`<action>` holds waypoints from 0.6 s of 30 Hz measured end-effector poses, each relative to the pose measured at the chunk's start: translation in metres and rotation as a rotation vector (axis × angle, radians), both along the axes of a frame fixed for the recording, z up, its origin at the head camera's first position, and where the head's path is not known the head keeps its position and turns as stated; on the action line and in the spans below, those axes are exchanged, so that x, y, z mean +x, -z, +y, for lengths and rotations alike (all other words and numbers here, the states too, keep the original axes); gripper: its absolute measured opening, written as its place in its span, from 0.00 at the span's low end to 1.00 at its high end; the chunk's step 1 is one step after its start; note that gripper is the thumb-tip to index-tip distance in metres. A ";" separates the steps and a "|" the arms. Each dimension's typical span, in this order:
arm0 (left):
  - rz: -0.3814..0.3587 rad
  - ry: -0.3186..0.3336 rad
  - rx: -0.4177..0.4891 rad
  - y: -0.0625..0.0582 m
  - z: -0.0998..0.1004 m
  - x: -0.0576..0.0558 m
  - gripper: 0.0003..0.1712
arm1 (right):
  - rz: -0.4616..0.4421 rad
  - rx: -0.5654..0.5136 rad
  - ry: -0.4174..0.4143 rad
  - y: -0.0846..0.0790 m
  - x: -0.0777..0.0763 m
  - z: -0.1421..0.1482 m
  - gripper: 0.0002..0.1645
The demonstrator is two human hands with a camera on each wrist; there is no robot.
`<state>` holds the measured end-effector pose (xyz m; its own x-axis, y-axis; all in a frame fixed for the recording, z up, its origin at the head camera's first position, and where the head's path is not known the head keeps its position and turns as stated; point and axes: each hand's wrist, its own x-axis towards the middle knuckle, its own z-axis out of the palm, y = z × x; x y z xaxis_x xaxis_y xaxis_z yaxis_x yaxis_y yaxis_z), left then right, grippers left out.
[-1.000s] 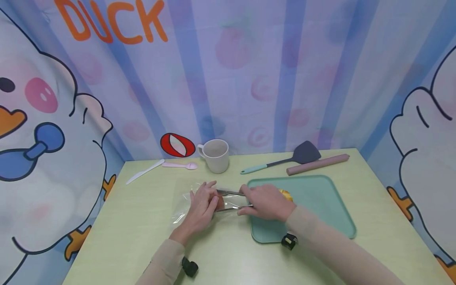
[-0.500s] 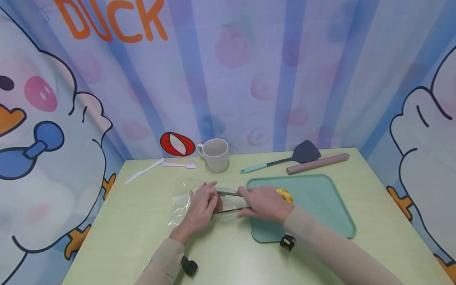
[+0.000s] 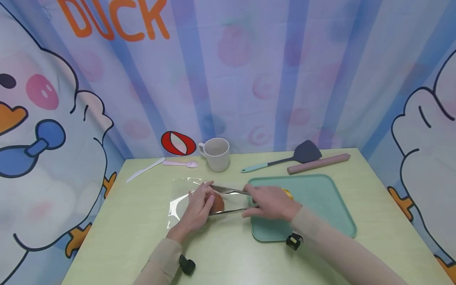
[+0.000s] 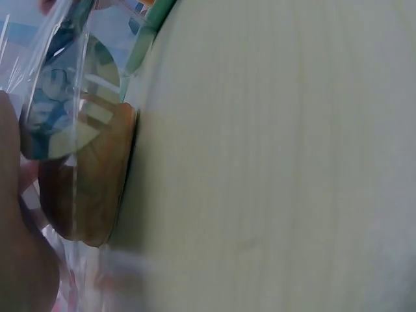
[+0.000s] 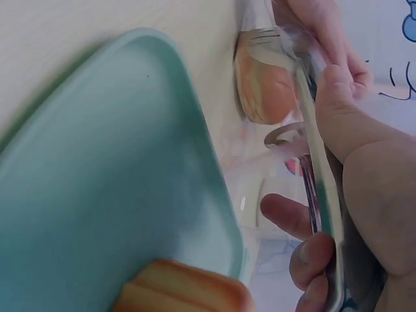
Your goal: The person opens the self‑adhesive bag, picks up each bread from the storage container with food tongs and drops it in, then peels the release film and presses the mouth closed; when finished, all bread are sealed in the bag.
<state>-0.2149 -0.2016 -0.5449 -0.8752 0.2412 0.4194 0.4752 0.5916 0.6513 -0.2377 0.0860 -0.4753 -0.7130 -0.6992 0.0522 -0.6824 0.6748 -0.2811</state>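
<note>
Two hands: apart, with metal tongs (image 3: 222, 189) spanning between them
Right hand (image 3: 272, 202): clamped around the tongs, whose arms stand spread
Left hand (image 3: 196, 209): on the clear plastic bag (image 3: 175, 208) beside the bun; cannot tell whether it grips
Brown bun (image 3: 218, 204): between the tong ends, at the bag; how far inside is unclear
Green tray (image 3: 317, 198): just right of the bag, bearing a golden bread piece (image 5: 185, 286)
Back row: white mug (image 3: 218, 156), grey-headed spatula (image 3: 307, 152)
</note>
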 end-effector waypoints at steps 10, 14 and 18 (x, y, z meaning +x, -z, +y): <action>-0.036 0.000 0.027 -0.003 0.000 0.000 0.05 | -0.017 -0.002 0.043 -0.013 -0.001 0.032 0.40; -0.043 -0.007 0.035 -0.003 -0.001 -0.001 0.04 | -0.022 0.004 0.062 -0.020 0.000 0.046 0.41; -0.036 -0.021 0.033 -0.001 -0.001 -0.001 0.04 | -0.021 0.010 0.085 -0.024 0.002 0.062 0.40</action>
<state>-0.2156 -0.2023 -0.5435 -0.8945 0.2095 0.3949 0.4389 0.5792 0.6869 -0.2359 0.1482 -0.4513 -0.7705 -0.6368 0.0297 -0.6166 0.7326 -0.2881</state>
